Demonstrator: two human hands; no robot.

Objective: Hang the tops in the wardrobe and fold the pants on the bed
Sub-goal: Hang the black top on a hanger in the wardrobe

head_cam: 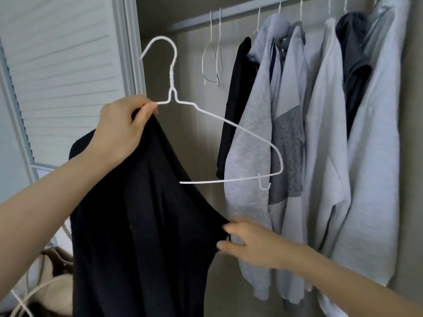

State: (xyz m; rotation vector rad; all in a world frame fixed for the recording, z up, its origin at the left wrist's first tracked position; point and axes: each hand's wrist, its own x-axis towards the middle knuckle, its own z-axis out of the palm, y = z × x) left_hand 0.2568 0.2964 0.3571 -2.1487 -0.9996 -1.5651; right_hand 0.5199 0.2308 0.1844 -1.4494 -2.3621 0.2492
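Your left hand (119, 131) is raised in front of the open wardrobe, its grip pinching together the left shoulder of a white wire hanger (219, 124) and the top edge of a black top (142, 225). The top hangs down from that pinch, so almost all of the cloth lies below and to the right of your left grip, covering the hanger's left half; the hanger's hook stands above your knuckles and its right arm and lower bar stick out bare to the right of the cloth. Your right hand (249, 243) is low and to the right, its fingers curled onto the right-hand edge of the black top; it is blurred, so you cannot tell how firmly that grip closes on the cloth. Behind the hanger, the wardrobe rail (229, 14) carries two empty wire hangers (214, 60), then a dark garment (238, 106) and a row of pale grey and white tops (325, 133) to the right. A louvred door (61, 72) stands at the left, and beige cloth (55, 282) lies low at the left edge.
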